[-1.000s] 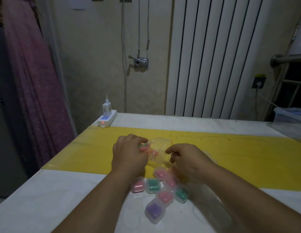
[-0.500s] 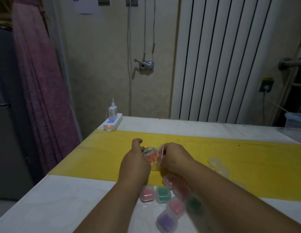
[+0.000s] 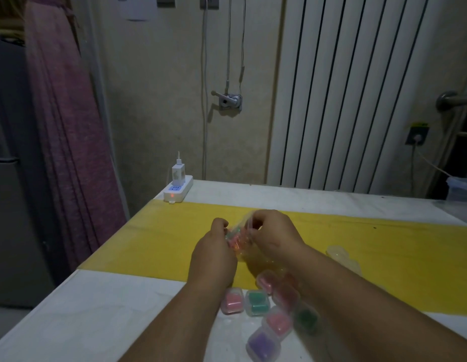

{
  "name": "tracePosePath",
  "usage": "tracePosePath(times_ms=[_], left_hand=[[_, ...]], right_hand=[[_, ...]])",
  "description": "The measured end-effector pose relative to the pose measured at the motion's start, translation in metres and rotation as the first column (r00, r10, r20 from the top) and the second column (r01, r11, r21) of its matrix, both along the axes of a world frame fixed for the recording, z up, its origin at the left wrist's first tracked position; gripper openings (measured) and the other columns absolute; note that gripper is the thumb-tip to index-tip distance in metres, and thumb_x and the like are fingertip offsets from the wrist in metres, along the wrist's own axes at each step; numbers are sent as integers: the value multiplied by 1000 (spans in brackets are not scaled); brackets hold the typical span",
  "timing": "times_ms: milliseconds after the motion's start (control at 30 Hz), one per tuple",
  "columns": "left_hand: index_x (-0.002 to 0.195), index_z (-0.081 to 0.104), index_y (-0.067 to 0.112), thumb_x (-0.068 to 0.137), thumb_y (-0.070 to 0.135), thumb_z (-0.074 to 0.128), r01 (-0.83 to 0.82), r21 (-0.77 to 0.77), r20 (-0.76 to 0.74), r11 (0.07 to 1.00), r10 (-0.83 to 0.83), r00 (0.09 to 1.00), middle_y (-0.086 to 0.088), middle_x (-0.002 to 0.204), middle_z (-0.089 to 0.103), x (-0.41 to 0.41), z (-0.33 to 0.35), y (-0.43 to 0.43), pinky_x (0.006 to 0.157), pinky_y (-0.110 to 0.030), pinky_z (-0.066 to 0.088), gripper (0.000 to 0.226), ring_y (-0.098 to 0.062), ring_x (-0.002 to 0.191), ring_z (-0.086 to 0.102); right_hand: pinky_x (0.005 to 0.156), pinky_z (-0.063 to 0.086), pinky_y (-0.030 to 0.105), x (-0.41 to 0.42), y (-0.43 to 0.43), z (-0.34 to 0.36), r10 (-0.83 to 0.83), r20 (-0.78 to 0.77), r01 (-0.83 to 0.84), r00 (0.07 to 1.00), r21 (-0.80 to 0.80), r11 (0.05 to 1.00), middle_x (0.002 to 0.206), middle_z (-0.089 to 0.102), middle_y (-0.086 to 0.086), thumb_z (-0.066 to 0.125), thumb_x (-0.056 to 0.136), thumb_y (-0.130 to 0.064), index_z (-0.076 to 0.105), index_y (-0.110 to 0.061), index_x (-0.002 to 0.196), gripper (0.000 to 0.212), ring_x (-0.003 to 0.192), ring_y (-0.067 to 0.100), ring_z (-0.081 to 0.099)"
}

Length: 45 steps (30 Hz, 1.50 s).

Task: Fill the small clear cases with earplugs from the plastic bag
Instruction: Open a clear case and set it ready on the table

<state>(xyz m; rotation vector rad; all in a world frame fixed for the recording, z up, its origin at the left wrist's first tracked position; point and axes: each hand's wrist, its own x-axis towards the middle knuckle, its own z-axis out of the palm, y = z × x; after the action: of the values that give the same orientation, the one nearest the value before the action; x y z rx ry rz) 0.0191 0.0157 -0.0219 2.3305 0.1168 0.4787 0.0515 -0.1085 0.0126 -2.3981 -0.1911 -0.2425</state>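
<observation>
**Inspector:** Location of the small clear plastic bag of coloured earplugs (image 3: 237,239)?

**Assistant:** Between both hands, over the yellow strip (image 3: 162,246) of the white table (image 3: 96,309).

**Inspector:** Hands?

**Assistant:** The left hand (image 3: 214,257) curls round the bag's left side. The right hand (image 3: 273,235) pinches its top edge.

**Inspector:** Cases?

**Assistant:** The small clear square cases (image 3: 256,301), filled pink, green and purple, are clustered near the forearms.

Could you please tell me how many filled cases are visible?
7, in one cluster: left pink case, green case, far pink case, reddish case, near pink case, dark green case, purple case. The right forearm may hide more.
</observation>
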Motion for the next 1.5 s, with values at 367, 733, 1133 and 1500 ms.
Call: tracePosePath(times_ms=[367,733,1133,1500], left_hand=[[135,39,25,88,-1,47,20,-7,-7,1000,-20,1000,-4,121,65,-3,1,0,82,-38,53,54,-25,99,62],[137,38,27,88,-2,44,10,7,-1,1000,-10,1000,-4,113,66,0,-2,0,74,-34,50,57,-22,90,59],[137,38,26,91,2,46,-26,64,8,998,26,1000,-3,117,65,2,-3,0,74,-34,51,52,-21,91,59],[136,41,23,89,3,48,0,89,2,996,0,1000,-5,120,65,3,-5,0,80,-36,52,52,-26,100,62]], right_hand=[[81,52,32,15,5,-12,30,-147,-63,989,-225,972,104,69,5,57,88,-19,69,-16,101,18,96,24,62],[87,56,39,21,10,-23,119,-179,-130,977,-51,990,94,75,-4,59,80,-26,74,-29,90,18,89,19,69],[52,37,22,9,-4,-8,12,0,-12,1000,-106,994,68,60,-7,66,87,-25,56,-25,63,26,64,10,55],[59,38,25,-28,-59,-4,-159,118,174,980,-129,976,73,63,-3,68,88,-42,62,-20,72,29,74,16,57]])
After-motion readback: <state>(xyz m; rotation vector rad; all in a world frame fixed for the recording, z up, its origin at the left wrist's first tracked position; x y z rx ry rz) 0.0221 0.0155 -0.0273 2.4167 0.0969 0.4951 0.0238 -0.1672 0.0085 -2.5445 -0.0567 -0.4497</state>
